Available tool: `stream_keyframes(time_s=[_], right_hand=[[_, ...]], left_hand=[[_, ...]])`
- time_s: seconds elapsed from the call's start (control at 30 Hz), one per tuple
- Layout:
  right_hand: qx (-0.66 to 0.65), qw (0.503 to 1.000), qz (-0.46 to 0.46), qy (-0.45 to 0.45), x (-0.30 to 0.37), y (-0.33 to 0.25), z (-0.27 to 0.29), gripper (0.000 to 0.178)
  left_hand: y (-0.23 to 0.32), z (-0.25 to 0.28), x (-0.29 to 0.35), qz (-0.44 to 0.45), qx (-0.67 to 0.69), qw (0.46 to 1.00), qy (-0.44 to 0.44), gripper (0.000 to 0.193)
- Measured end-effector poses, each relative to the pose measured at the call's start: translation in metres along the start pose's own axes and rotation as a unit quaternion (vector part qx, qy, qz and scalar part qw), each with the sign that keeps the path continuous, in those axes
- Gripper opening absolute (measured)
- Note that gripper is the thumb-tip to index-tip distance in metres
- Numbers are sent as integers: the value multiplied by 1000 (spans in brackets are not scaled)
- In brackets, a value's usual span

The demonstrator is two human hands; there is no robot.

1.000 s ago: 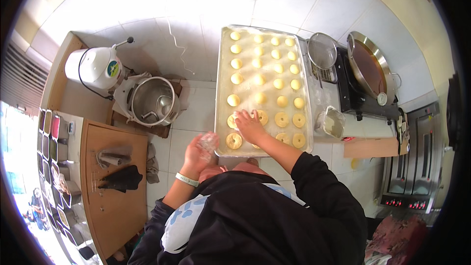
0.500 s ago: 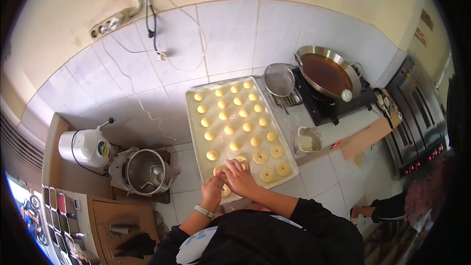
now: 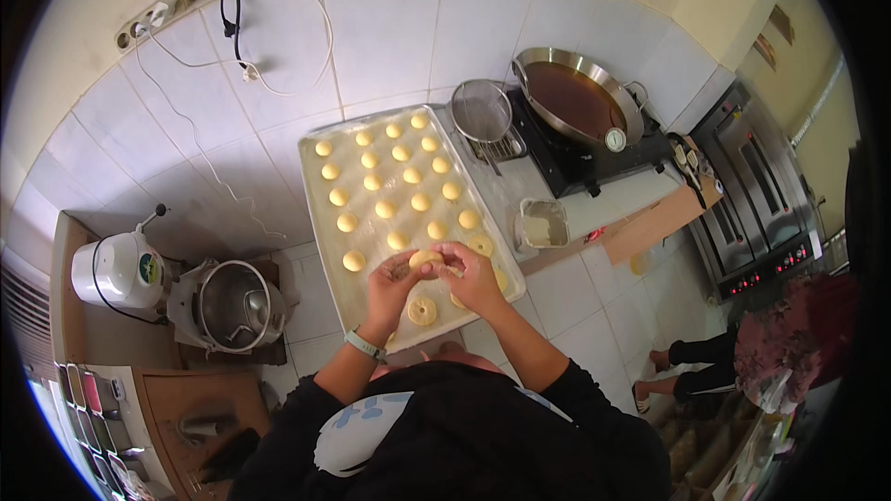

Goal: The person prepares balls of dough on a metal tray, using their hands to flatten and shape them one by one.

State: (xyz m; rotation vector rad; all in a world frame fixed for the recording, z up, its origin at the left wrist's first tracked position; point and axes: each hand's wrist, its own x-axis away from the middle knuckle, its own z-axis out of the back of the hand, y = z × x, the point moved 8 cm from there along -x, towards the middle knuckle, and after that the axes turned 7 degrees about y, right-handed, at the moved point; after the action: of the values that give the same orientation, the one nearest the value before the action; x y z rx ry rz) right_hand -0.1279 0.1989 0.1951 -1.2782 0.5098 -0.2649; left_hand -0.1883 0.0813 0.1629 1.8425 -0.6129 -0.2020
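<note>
A small round piece of dough [image 3: 424, 260] is pinched between the fingers of both my hands, above the near part of a large tray [image 3: 373, 241]. My left hand [image 3: 390, 282] grips its left side, and my right hand [image 3: 471, 278] its right side. Fingers cover part of the piece, so whether it has a hole cannot be told. Pale yellow dough balls [image 3: 384, 210] stand in rows over the tray. Just below my hands lies a dough ring [image 3: 422, 311] with a small centre hole. Another dough ring [image 3: 481, 246] sits at the right, others partly behind my right hand.
Right of the tray are a strainer [image 3: 481, 111], a wide pan of brown liquid [image 3: 575, 97] on a black stove [image 3: 548, 162], and a small container [image 3: 543, 224]. A metal mixing bowl [image 3: 237, 306] stands left. At the right is another person [image 3: 780, 353], near an oven [image 3: 756, 186].
My hands have come up from the dough ring at the tray's near edge and now hold a round dough piece between them. The whole view has shifted, with things appearing further left and higher.
</note>
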Motion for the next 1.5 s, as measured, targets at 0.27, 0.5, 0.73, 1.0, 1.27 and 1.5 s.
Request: stream_keyframes(time_s=[0.27, 0.5, 0.73, 1.0, 1.27, 1.5], right_hand=[[-50, 995, -84, 21, -3, -11, 7, 26], [-102, 990, -100, -18, -7, -13, 1, 28], [-133, 981, -132, -47, -3, -17, -10, 27], [-120, 982, -138, -57, -8, -13, -4, 30], [-137, 980, -140, -46, -2, -16, -2, 29], [-154, 975, -154, -31, 7, -20, 5, 27]], left_hand=[[7, 1, -5, 3, 160, 987, -18, 27], [12, 18, -9, 53, 91, 994, -6, 23], [12, 24, -9, 99, 15, 995, -1, 26], [10, 16, -11, 126, 30, 991, -13, 30], [15, -1, -7, 116, 34, 992, -47, 30], [11, -2, -2, 127, -33, 990, -44, 29]])
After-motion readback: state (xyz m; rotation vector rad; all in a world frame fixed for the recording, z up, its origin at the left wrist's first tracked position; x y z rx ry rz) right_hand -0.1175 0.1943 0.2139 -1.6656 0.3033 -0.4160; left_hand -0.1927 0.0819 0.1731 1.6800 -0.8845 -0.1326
